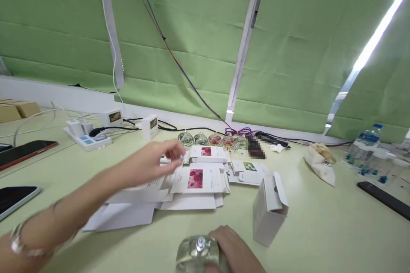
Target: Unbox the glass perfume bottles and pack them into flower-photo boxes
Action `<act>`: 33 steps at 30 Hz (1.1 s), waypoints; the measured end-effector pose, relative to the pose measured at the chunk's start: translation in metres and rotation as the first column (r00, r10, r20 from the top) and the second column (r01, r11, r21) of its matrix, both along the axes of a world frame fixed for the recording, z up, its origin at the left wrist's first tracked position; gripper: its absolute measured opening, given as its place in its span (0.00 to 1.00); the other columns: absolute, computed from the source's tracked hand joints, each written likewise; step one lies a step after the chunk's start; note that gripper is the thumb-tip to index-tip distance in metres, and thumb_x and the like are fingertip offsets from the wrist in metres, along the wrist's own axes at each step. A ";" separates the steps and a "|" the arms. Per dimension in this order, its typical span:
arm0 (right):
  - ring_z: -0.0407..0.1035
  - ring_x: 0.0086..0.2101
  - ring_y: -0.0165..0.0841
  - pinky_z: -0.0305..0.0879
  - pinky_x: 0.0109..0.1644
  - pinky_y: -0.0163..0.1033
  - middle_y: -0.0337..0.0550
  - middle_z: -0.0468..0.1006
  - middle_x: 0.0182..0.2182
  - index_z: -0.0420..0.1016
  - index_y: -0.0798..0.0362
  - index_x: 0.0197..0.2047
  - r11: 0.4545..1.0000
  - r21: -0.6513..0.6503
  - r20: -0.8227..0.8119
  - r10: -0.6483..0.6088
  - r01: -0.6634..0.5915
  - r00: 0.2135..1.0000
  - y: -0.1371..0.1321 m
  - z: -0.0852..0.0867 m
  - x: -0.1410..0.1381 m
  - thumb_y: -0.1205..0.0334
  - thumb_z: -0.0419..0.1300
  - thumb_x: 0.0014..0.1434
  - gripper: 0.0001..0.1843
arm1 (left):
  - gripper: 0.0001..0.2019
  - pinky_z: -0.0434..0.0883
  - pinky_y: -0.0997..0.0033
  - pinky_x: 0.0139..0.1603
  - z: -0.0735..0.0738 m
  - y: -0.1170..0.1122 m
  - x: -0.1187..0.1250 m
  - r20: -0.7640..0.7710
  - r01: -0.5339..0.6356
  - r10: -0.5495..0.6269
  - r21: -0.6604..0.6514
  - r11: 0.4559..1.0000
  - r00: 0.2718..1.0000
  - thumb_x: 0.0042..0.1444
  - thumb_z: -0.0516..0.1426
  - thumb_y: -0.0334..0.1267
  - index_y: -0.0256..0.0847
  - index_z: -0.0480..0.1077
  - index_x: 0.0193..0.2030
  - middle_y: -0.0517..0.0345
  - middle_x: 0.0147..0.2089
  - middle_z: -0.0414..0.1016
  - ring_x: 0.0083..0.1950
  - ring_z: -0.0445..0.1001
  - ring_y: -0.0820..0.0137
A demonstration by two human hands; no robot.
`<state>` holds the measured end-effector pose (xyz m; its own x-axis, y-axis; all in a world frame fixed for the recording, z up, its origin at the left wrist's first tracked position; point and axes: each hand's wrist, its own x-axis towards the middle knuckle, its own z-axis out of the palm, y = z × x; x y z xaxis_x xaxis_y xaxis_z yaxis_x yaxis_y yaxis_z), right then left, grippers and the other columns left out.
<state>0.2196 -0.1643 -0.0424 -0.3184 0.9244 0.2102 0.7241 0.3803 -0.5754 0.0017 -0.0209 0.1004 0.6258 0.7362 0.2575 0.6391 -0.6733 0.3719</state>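
Note:
My right hand [235, 249] is wrapped round a clear, pale-green glass perfume bottle [188, 256] with a silver spray nozzle on top, at the bottom edge of the head view. My left hand [168, 158] is stretched over the flattened white cartons [195, 201], its fingers bent and the thumb apart from them; I see nothing held in it. Beyond it stands a row of several round glass bottles [215, 139], some pinkish and some clear. A white box [269, 217] with its top flap up stands to the right of the held bottle.
Small white boxes [149, 127] and a power strip [91, 140] with cables stand at the back left. Phones [17, 200] lie at the left edge. On the right are a cream pouch [320, 164], a water bottle [365, 143], clear cups and a dark phone [384, 198].

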 end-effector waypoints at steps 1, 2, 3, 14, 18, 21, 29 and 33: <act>0.68 0.37 0.35 0.65 0.42 0.36 0.43 0.75 0.37 0.69 0.53 0.41 1.000 -0.016 -0.037 0.000 0.000 0.999 -0.002 0.005 -0.001 0.65 0.63 0.50 0.13 | 0.10 0.67 0.72 0.36 -0.010 -0.022 0.001 0.038 0.041 -0.038 -0.067 0.997 0.999 0.54 0.52 0.47 0.46 0.68 0.38 0.59 0.34 0.74 0.35 0.71 0.67; 0.67 0.38 0.35 0.64 0.43 0.36 0.43 0.74 0.38 0.68 0.53 0.42 1.000 -0.025 -0.075 -0.006 0.004 0.997 -0.003 0.009 -0.002 0.66 0.62 0.51 0.14 | 0.09 0.67 0.72 0.35 -0.021 -0.041 0.003 0.075 0.080 -0.071 -0.134 0.988 0.995 0.54 0.52 0.46 0.47 0.68 0.37 0.60 0.34 0.74 0.34 0.71 0.68; 0.66 0.39 0.34 0.63 0.44 0.36 0.42 0.73 0.38 0.67 0.53 0.43 1.000 -0.026 -0.108 -0.020 0.017 0.994 -0.004 0.013 -0.003 0.67 0.59 0.53 0.12 | 0.08 0.67 0.72 0.35 -0.031 -0.056 0.004 0.117 0.100 -0.079 -0.187 0.977 0.990 0.54 0.53 0.45 0.48 0.68 0.38 0.60 0.33 0.73 0.33 0.70 0.69; 0.65 0.37 0.34 0.61 0.40 0.36 0.42 0.72 0.38 0.66 0.52 0.44 0.999 -0.006 -0.169 -0.046 0.046 0.985 -0.001 0.021 -0.013 0.65 0.55 0.58 0.10 | 0.13 0.68 0.68 0.41 -0.093 -0.078 0.013 0.442 0.155 0.039 -0.396 0.905 0.896 0.55 0.55 0.51 0.48 0.69 0.41 0.56 0.39 0.70 0.39 0.69 0.65; 0.65 0.38 0.34 0.62 0.42 0.37 0.42 0.72 0.39 0.66 0.51 0.46 0.999 -0.022 -0.172 -0.051 0.048 0.984 -0.002 0.021 -0.010 0.67 0.56 0.57 0.12 | 0.12 0.68 0.67 0.42 -0.088 -0.076 0.020 0.441 0.179 0.020 -0.405 0.897 0.897 0.55 0.55 0.50 0.48 0.70 0.42 0.56 0.41 0.71 0.40 0.69 0.65; 0.64 0.39 0.35 0.62 0.43 0.39 0.43 0.72 0.41 0.66 0.51 0.49 0.999 -0.041 -0.187 -0.039 0.032 0.982 -0.001 0.021 -0.009 0.66 0.55 0.58 0.15 | 0.12 0.67 0.67 0.43 -0.086 -0.077 0.023 0.438 0.209 -0.016 -0.396 0.894 0.899 0.55 0.55 0.48 0.48 0.71 0.43 0.56 0.42 0.71 0.40 0.68 0.65; 0.64 0.40 0.37 0.62 0.44 0.41 0.44 0.71 0.42 0.66 0.51 0.48 0.999 -0.050 -0.216 -0.026 0.015 0.976 0.001 0.018 -0.009 0.63 0.55 0.58 0.13 | 0.11 0.65 0.68 0.44 -0.087 -0.079 0.023 0.466 0.244 -0.051 -0.366 0.898 0.883 0.59 0.52 0.44 0.45 0.70 0.44 0.56 0.42 0.70 0.42 0.68 0.65; 0.64 0.39 0.37 0.62 0.42 0.42 0.44 0.71 0.40 0.66 0.51 0.47 0.998 -0.052 -0.210 -0.033 0.022 0.977 0.000 0.017 -0.009 0.65 0.56 0.57 0.12 | 0.09 0.65 0.70 0.42 -0.089 -0.079 0.024 0.469 0.234 -0.047 -0.348 0.908 0.882 0.58 0.54 0.43 0.45 0.71 0.42 0.57 0.40 0.69 0.40 0.68 0.66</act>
